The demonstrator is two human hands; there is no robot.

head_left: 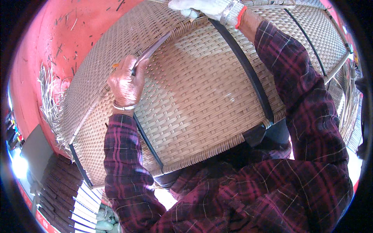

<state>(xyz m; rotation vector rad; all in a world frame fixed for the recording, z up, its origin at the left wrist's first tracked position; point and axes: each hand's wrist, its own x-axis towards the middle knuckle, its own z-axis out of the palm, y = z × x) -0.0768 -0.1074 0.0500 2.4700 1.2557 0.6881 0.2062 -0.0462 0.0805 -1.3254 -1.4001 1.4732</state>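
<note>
Your bare left hand [126, 83] has its grip closed on a thin metal tool [152, 49] laid across the woven wicker frame [198, 97] filling the centre. Your gloved right hand [208, 9] clasps its far rim. Loose strips [48, 97] lie left on the red floor [58, 35].

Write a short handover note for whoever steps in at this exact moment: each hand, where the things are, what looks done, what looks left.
Left hand: bare, closed around a slim metal tool, its tip aimed at the upper woven rim.
Right hand: in a white work glove, pressed on the top edge of the wicker furniture frame; grip unclear.
Things: the frame lies across the lap, with black frame bars showing. Loose wicker strips lie on the red floor at left.
Done: the broad panel is fully woven.
Left: seemingly the rim where the tool points; its finish cannot be judged.
</note>
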